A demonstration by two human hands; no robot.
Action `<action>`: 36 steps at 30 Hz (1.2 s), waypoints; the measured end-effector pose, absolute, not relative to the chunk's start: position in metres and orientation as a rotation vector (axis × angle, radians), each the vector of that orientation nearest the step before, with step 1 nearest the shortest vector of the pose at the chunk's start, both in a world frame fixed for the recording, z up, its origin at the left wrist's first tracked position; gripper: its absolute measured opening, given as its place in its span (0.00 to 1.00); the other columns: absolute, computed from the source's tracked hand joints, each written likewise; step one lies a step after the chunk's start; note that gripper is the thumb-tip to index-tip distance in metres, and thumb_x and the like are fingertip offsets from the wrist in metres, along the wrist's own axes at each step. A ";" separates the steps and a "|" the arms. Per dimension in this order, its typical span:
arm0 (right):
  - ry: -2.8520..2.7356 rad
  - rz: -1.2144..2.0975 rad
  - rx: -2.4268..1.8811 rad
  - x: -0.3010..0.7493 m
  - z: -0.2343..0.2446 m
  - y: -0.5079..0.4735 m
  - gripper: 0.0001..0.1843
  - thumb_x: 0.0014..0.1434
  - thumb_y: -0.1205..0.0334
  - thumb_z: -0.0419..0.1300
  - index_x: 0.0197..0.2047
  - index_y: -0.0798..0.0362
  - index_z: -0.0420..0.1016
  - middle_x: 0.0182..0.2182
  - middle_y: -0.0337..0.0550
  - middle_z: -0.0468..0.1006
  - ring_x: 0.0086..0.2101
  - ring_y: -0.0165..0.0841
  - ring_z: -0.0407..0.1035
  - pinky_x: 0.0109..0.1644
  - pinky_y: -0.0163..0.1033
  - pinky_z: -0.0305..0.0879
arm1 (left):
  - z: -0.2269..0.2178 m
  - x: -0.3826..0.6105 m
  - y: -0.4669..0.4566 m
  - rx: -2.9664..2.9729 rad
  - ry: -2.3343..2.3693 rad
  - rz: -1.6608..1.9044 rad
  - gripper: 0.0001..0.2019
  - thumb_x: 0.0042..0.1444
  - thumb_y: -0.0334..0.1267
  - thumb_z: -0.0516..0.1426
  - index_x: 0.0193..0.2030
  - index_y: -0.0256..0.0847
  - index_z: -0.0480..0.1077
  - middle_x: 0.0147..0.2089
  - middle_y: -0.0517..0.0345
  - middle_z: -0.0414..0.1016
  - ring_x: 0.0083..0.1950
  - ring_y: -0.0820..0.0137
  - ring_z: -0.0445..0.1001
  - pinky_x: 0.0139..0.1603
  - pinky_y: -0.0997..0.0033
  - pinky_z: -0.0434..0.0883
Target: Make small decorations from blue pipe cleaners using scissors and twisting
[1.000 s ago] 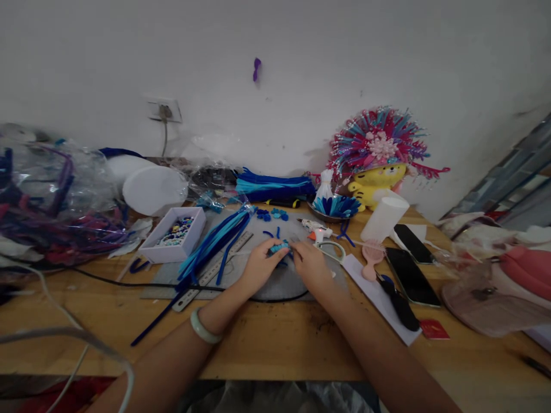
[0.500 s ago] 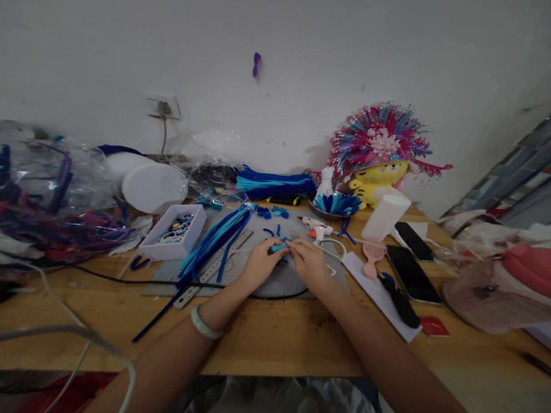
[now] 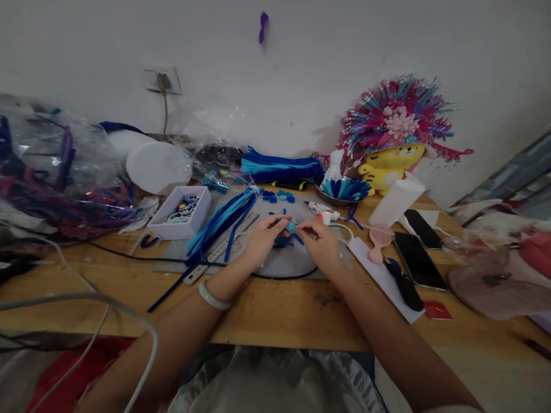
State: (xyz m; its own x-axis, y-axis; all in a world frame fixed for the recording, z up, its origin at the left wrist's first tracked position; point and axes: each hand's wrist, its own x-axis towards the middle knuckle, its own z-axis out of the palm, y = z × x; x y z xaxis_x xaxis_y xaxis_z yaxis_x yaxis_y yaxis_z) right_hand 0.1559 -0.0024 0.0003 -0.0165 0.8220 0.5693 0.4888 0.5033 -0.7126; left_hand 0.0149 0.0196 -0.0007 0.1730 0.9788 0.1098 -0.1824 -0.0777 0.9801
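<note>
Between my two hands is a small light-blue pipe-cleaner piece, its exact shape too small to make out. My left hand has its fingers closed at the left side of this piece. From the other side, my right hand pinches it between thumb and fingertips. Dark-blue pipe-cleaner pieces lie just below, partly hidden by my left hand. Beyond the hands, small blue pipe-cleaner flowers rest on the grey mat. A hot glue gun lies to the right of them.
Left of my hands are a steel ruler, long blue pipe cleaners and a white box of beads. On the right lie a pink hairbrush and phones. A black cable crosses the mat. Behind stands a yellow plush toy.
The view has tilted down, so the table sits higher in the picture. My fingers have drawn slightly apart, and more of the light-blue piece shows between them.
</note>
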 end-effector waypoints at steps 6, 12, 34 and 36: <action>-1.659 0.420 -1.087 0.151 -0.003 -0.004 0.05 0.50 0.66 0.55 0.28 0.51 0.72 0.26 0.39 0.75 0.29 0.30 0.68 0.35 0.36 0.64 | -0.005 0.016 0.021 1.068 0.814 1.232 0.08 0.42 0.38 0.60 0.30 0.37 0.73 0.29 0.60 0.71 0.25 0.79 0.63 0.30 0.76 0.61; -1.621 0.488 -1.068 0.150 -0.004 -0.004 0.04 0.49 0.66 0.56 0.27 0.51 0.72 0.25 0.38 0.74 0.28 0.29 0.68 0.34 0.35 0.64 | -0.008 0.018 0.020 1.007 0.747 1.166 0.08 0.43 0.38 0.60 0.29 0.37 0.74 0.26 0.60 0.70 0.25 0.80 0.62 0.27 0.78 0.59; -1.774 0.636 -1.191 0.156 0.003 -0.003 0.09 0.48 0.67 0.54 0.34 0.53 0.73 0.21 0.37 0.73 0.23 0.28 0.66 0.30 0.33 0.63 | -0.002 0.015 0.017 1.265 0.946 0.960 0.10 0.42 0.44 0.58 0.23 0.38 0.71 0.21 0.63 0.64 0.24 0.76 0.58 0.26 0.74 0.55; -1.812 0.645 -1.209 0.157 0.003 -0.003 0.09 0.47 0.67 0.54 0.33 0.54 0.73 0.20 0.36 0.71 0.22 0.27 0.64 0.28 0.33 0.62 | -0.003 0.014 0.018 1.364 0.980 0.923 0.12 0.44 0.46 0.56 0.21 0.39 0.69 0.20 0.63 0.62 0.23 0.76 0.57 0.25 0.74 0.54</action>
